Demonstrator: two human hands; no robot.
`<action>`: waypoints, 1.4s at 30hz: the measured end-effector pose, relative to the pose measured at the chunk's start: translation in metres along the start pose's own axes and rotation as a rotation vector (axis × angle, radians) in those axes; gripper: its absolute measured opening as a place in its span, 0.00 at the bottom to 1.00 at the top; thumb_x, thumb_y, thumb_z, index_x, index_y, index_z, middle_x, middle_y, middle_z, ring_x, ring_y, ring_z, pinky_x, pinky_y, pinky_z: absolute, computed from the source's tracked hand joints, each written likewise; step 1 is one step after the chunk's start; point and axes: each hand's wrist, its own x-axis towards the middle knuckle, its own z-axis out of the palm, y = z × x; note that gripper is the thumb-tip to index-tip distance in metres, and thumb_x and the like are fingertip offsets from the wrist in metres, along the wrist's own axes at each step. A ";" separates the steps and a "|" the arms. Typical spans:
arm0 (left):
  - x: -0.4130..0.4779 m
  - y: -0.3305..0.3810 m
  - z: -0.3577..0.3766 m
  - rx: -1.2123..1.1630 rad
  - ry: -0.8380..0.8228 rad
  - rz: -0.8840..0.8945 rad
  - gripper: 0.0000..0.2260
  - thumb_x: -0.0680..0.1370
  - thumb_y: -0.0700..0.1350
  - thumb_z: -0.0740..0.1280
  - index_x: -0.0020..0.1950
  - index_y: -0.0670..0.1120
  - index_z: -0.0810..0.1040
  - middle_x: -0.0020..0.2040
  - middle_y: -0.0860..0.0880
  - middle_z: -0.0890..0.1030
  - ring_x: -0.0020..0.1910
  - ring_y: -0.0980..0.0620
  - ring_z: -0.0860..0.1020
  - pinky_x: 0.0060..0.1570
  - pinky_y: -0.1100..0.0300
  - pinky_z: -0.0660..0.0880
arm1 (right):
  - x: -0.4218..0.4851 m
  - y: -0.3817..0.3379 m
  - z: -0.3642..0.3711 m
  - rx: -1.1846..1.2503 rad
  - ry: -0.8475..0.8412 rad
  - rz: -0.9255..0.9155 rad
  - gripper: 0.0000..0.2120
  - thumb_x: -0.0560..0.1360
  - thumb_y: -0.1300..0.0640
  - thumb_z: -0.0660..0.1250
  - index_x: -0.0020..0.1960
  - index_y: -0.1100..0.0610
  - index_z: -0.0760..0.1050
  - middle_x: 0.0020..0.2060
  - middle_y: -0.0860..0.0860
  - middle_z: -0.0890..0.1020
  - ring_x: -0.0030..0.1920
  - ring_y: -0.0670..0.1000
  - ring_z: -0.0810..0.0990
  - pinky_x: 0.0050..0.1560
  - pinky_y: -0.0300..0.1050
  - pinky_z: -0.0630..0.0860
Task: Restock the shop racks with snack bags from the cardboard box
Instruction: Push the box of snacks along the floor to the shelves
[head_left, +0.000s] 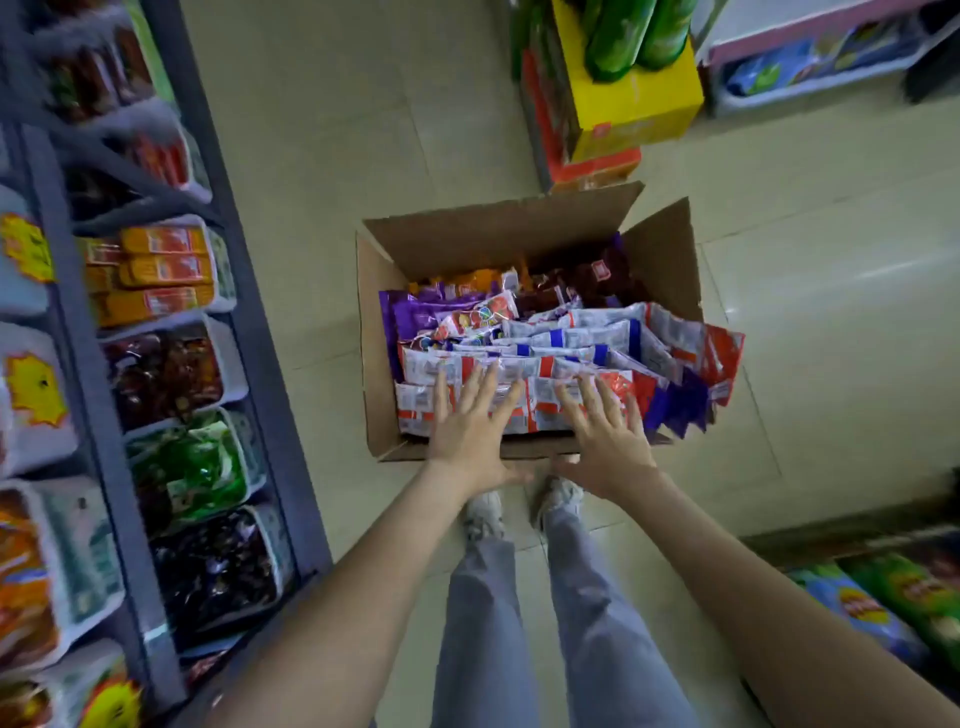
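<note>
Both hands, left hand and right hand, are reaching with fingers spread over the snack bags filling the cardboard box on the floor. The bags are looking light, crinkly, slippery; gripping the near stack's edges seems best.

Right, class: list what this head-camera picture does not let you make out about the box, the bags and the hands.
1. Head view: how deep the snack bags go in the cardboard box; the top layer hides the rest.
2. Head view: whether the left hand and right hand touch the bags; their backs hide the palms.
3. Head view: print on the bags, blurred.
4. Head view: the rack, cut off by the left edge.
</note>
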 end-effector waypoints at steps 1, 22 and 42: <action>0.001 -0.003 0.009 0.057 0.007 0.019 0.51 0.68 0.73 0.61 0.76 0.55 0.33 0.76 0.47 0.32 0.75 0.45 0.34 0.66 0.36 0.27 | 0.003 -0.007 0.007 -0.035 -0.018 -0.019 0.48 0.73 0.32 0.57 0.74 0.50 0.27 0.76 0.55 0.37 0.76 0.58 0.37 0.72 0.61 0.37; 0.016 -0.109 0.060 -0.666 0.315 -0.442 0.54 0.69 0.57 0.74 0.77 0.42 0.36 0.71 0.42 0.65 0.65 0.44 0.71 0.55 0.54 0.71 | 0.112 -0.086 0.030 -0.201 0.231 -0.189 0.49 0.73 0.37 0.64 0.74 0.47 0.29 0.77 0.54 0.42 0.76 0.56 0.39 0.72 0.58 0.37; 0.039 -0.110 0.077 -1.304 0.475 -0.447 0.35 0.78 0.37 0.61 0.73 0.67 0.49 0.70 0.54 0.70 0.63 0.56 0.73 0.60 0.59 0.72 | 0.172 -0.066 0.024 -0.283 0.244 -0.317 0.47 0.71 0.40 0.67 0.78 0.49 0.40 0.72 0.50 0.66 0.73 0.54 0.60 0.71 0.62 0.35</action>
